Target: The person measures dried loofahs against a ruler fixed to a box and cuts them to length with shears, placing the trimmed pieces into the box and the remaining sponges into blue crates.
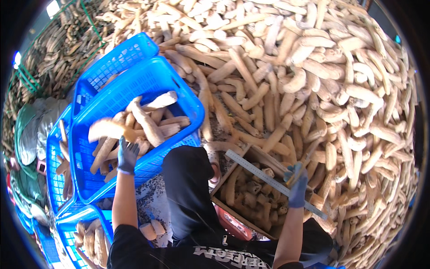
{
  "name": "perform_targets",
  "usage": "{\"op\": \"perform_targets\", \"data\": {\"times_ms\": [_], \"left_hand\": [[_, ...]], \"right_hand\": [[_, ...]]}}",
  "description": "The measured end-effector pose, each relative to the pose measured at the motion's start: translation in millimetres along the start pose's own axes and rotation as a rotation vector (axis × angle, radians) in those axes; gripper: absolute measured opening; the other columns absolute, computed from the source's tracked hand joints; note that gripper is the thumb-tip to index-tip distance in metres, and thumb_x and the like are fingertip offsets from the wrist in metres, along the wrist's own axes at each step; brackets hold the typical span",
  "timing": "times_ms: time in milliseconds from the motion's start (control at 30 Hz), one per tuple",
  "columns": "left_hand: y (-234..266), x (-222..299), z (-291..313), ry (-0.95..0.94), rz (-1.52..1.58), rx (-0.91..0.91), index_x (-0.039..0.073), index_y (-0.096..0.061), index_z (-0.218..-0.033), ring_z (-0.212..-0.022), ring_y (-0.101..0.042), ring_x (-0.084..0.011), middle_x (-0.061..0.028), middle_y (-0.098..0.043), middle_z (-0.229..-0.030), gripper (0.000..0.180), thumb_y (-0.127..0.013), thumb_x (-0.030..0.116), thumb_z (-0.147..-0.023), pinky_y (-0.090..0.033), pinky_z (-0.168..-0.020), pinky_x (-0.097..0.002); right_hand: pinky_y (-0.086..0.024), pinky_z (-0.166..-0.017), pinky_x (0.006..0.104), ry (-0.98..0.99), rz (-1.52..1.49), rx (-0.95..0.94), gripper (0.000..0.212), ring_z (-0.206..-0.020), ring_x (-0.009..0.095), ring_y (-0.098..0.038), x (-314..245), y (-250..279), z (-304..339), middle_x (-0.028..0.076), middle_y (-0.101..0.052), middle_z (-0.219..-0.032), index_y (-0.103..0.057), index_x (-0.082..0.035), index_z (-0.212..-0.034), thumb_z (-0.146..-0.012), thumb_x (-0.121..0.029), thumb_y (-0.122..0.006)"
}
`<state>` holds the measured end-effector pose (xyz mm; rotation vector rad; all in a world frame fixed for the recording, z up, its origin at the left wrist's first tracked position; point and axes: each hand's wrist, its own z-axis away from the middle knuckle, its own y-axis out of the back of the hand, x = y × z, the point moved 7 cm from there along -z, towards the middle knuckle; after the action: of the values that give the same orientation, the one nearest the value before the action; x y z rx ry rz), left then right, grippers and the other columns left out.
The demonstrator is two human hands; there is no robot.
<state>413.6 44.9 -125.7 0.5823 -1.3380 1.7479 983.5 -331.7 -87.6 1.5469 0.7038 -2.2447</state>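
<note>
My left hand, in a blue-grey glove, is open with its fingers spread over the near-left part of a blue plastic basket. Just beyond its fingertips a tan root, like a lotus root, is smeared by motion and looks loose from the hand. Several similar roots lie in the basket. My right hand, gloved too, is closed round what looks like a thin knife, its blade pointing away. Beneath that hand, a long metal ruler crosses a wooden box of short cut root pieces.
A huge heap of roots fills the far and right sides. More blue baskets stand at left, some holding roots. Two cut pieces lie on the floor by my leg. Green netting and bags sit at far left.
</note>
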Motion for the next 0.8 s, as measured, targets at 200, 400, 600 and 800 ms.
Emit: {"op": "perform_targets", "data": {"times_ms": [200, 400, 600, 800], "left_hand": [[-72, 11, 26, -0.361, -0.295, 0.224, 0.011, -0.043, -0.132, -0.124, -0.038, -0.0208, -0.0059, -0.043, -0.135, 0.047, -0.049, 0.037, -0.093, -0.028, -0.103, -0.0409], [-281, -27, 12, -0.452, -0.188, -0.092, 0.007, -0.054, -0.116, -0.089, -0.050, -0.0123, -0.0015, -0.054, -0.097, 0.029, -0.053, 0.024, -0.092, -0.041, -0.079, -0.0254], [-333, -72, 6, -0.292, -0.173, -0.179, 0.007, -0.055, -0.115, -0.089, -0.049, -0.0074, 0.0009, -0.055, -0.101, 0.029, -0.057, 0.025, -0.092, -0.042, -0.080, -0.0236], [-298, -67, 1, -0.198, -0.245, -0.118, 0.009, -0.056, -0.112, -0.085, -0.052, -0.0078, 0.0006, -0.056, -0.095, 0.026, -0.056, 0.027, -0.093, -0.043, -0.077, -0.0242]], "right_hand": [[-0.047, -0.085, 0.0392, 0.487, 1.147, -0.042, 0.057, -0.098, 0.027, -0.058, -25, -72, -80, 0.018, -0.057, -0.105, -0.055, -0.001, -0.104, -0.076, -0.049, -0.067], [-0.042, -0.096, 0.0409, 0.401, 1.993, -0.553, 0.063, -0.112, 0.030, -0.054, 56, -213, -161, 0.017, -0.055, -0.123, -0.057, -0.004, -0.119, -0.076, -0.050, -0.059], [-0.048, -0.087, 0.0404, 0.083, 2.298, -0.636, 0.053, -0.109, 0.027, -0.059, 133, -243, -195, 0.010, -0.059, -0.121, -0.061, -0.013, -0.117, -0.078, -0.048, -0.055], [-0.051, -0.073, 0.0345, 0.207, 1.887, -0.706, 0.039, -0.090, 0.023, -0.066, 65, -237, -185, 0.013, -0.067, -0.101, -0.069, -0.012, -0.103, -0.082, -0.043, -0.057]]}}
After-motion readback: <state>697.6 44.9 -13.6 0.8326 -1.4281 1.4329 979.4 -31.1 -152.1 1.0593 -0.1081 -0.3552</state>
